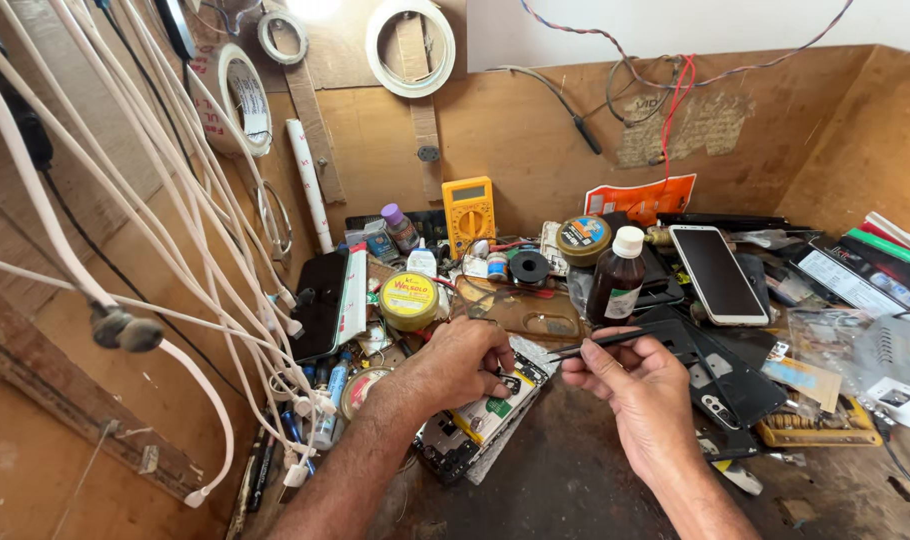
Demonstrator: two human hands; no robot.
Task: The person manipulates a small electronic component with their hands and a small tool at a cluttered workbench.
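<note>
An opened phone (480, 418) lies face down on the workbench with its circuit board and battery showing. My left hand (460, 362) rests on its upper end, fingers curled over the board. My right hand (635, 385) is beside it to the right and pinches black tweezers (615, 341), which point left toward the left hand. A black phone back cover (720, 375) lies just right of the right hand.
A brown bottle with a white cap (617, 277), a yellow multimeter (469, 210), a yellow round tin (409, 300), a white phone (717, 274) and several small parts crowd the back of the bench. White cables (175, 250) hang at the left. Wooden walls (865, 140) enclose the bench.
</note>
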